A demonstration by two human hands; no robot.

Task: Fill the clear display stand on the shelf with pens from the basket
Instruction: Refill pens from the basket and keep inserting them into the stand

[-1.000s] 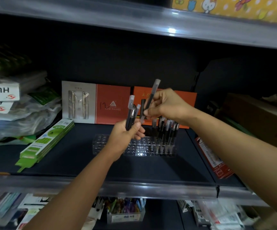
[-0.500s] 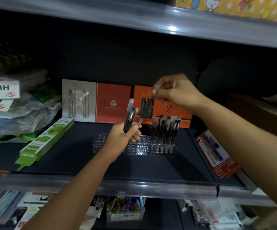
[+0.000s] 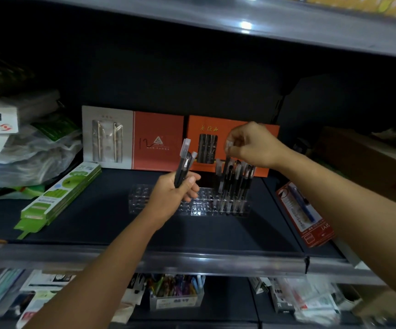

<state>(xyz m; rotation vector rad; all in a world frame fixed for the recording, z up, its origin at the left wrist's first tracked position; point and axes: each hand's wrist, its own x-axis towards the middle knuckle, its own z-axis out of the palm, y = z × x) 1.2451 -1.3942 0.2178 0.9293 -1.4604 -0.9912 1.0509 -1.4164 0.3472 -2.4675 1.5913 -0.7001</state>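
Note:
A clear display stand [image 3: 144,197] with rows of holes sits on the dark shelf. Several black pens [image 3: 236,180] with clear caps stand upright in its right end; its left holes hold nothing. My left hand [image 3: 173,194] grips a small bunch of black pens [image 3: 184,166] upright in front of the stand's middle. My right hand [image 3: 251,146] pinches the clear cap of one pen [image 3: 228,148] and holds it upright over the standing pens. The basket is out of view.
Two red gift boxes [image 3: 159,141] lean against the back wall behind the stand. A green flat pack [image 3: 61,193] lies to the left, bagged goods [image 3: 26,157] beyond it. A red blister pack [image 3: 305,213] lies right. The upper shelf edge [image 3: 244,24] overhangs.
My right hand took one pen out of the left hand's bunch, swung it right and lowered it to the standing pens. The left hand stayed nearly still.

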